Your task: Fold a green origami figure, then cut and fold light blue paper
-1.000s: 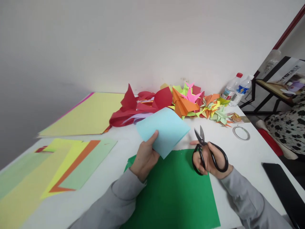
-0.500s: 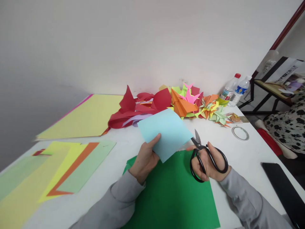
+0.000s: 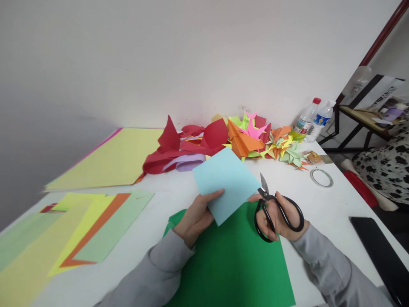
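A square of light blue paper (image 3: pixel 228 185) is pinched in my left hand (image 3: pixel 198 215), thumb on top and fingers beneath. My right hand (image 3: pixel 281 217) grips black-handled scissors (image 3: pixel 266 194) through their loops. The blades stand apart, with the paper's right corner between or right beside them; I cannot tell exactly which. Under both hands lies a large green sheet (image 3: pixel 236 260) on the white table (image 3: pixel 134 238).
Coloured sheets (image 3: pixel 105 230) and a large yellow sheet (image 3: pixel 108 157) lie at left. Red paper pieces (image 3: pixel 185 145) and folded paper shapes (image 3: pixel 249 138) line the wall. Bottles (image 3: pixel 305 119), a tape roll (image 3: pixel 321 178) and a black flat object (image 3: pixel 377 256) are at right.
My left hand has shifted slightly right and turned the blue paper a little, its lower corner dropping. The right hand with the scissors has hardly moved.
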